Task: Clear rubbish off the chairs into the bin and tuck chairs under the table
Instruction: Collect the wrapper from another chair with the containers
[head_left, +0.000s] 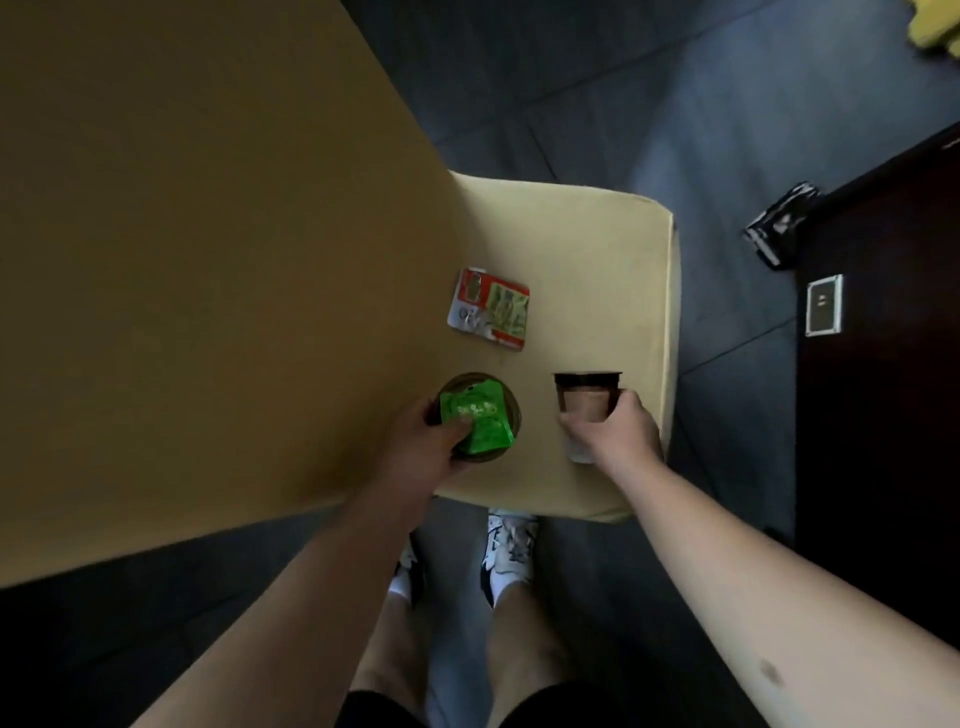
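Observation:
A pale yellow chair seat (597, 270) sticks out from under the ochre table (182, 260). On the seat lies a red, white and green snack wrapper (489, 308). My left hand (431, 441) grips a round dark container (511, 410) with a bright green packet (480, 418) on top, near the seat's front left. My right hand (615, 431) is closed around a brown paper cup with a dark rim (587, 392) that lies tilted on the seat's front right.
Dark cabinet (883, 364) with a white socket plate (824, 305) stands to the right. A black shiny bag (782, 223) lies on the dark tiled floor beside it. A yellow object (935, 26) shows at the top right corner. My feet (511, 556) stand at the seat's front edge.

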